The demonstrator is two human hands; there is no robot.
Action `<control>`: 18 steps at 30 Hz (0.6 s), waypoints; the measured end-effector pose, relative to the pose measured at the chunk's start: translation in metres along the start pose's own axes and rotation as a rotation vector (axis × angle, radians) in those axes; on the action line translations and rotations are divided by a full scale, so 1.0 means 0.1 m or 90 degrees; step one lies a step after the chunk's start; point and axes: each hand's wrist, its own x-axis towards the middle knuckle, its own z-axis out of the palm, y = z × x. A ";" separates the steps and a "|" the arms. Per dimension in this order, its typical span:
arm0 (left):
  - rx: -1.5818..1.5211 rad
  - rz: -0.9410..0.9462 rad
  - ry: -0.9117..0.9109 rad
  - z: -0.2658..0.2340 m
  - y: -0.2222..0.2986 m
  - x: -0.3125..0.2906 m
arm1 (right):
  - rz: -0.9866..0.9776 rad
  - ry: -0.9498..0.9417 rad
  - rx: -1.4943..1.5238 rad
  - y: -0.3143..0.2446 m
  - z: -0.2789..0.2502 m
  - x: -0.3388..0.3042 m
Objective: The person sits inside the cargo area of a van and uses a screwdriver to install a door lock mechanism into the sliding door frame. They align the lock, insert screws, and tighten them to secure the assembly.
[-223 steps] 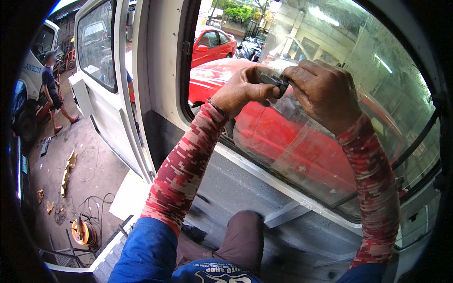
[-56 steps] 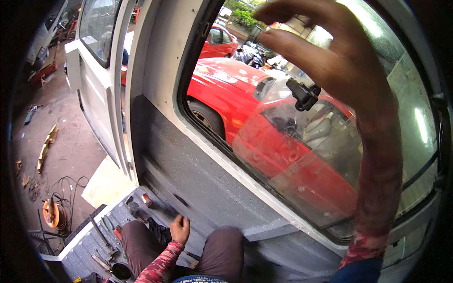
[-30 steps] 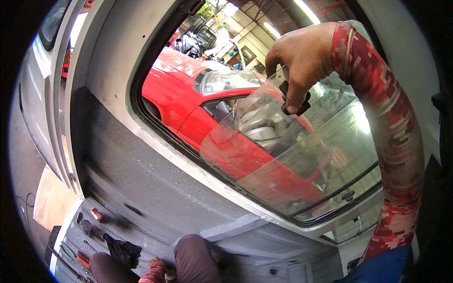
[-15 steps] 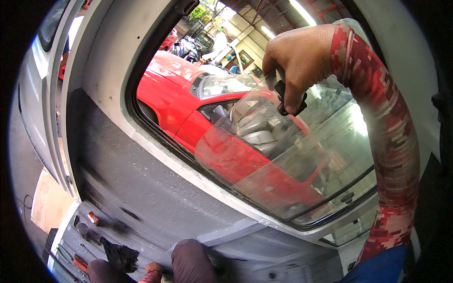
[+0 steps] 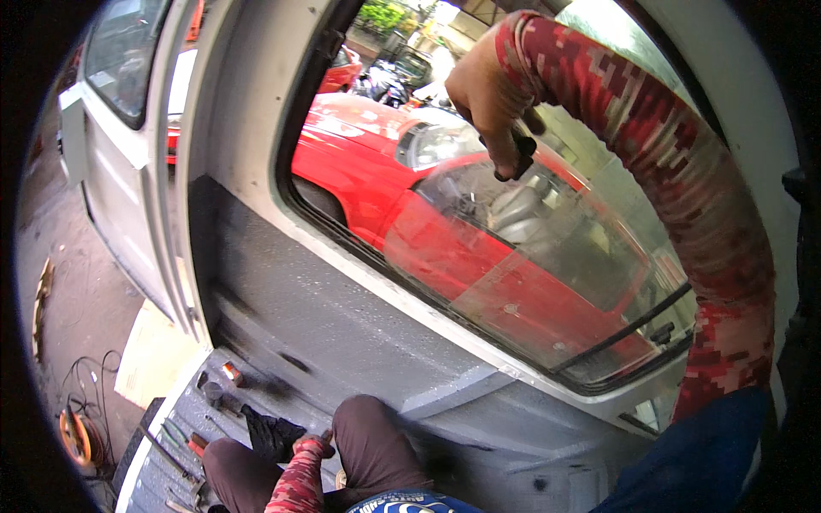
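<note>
My right hand (image 5: pixel 492 96), in a red camouflage sleeve, reaches up to a sliding side window. Its fingers are closed on a small black window latch (image 5: pixel 520 159). Below it stands a dusty clear glass pane (image 5: pixel 479 278) inside the black-sealed window frame (image 5: pixel 342 237). Low down, my left hand (image 5: pixel 313 443) lies between my bent knees, close to a crumpled black cloth (image 5: pixel 270 433). Its fingers are too small and partly hidden to read.
Outside the window is a red car (image 5: pixel 359 179). Grey ribbed metal floor carries a red-handled tool (image 5: pixel 197 444) and a small orange-and-white box (image 5: pixel 232 373). Left stands a white open door (image 5: pixel 120 197); beyond the sill lie cardboard (image 5: pixel 158 359) and an orange cable reel (image 5: pixel 75 438).
The view has swung left, bringing in more of the door, the cable reel and my left forearm. My right hand sits higher in the picture, still on the latch.
</note>
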 end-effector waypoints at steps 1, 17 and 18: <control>-0.055 -0.034 0.036 -0.23 -0.04 -0.28 | -0.008 -0.011 -0.007 0.00 -0.02 -0.02; -0.548 0.282 0.571 -1.31 0.34 -3.71 | -0.170 0.068 -0.016 0.20 0.12 -0.05; -0.677 0.356 0.545 -1.32 0.41 -3.91 | -0.155 0.082 -0.028 0.20 0.12 -0.06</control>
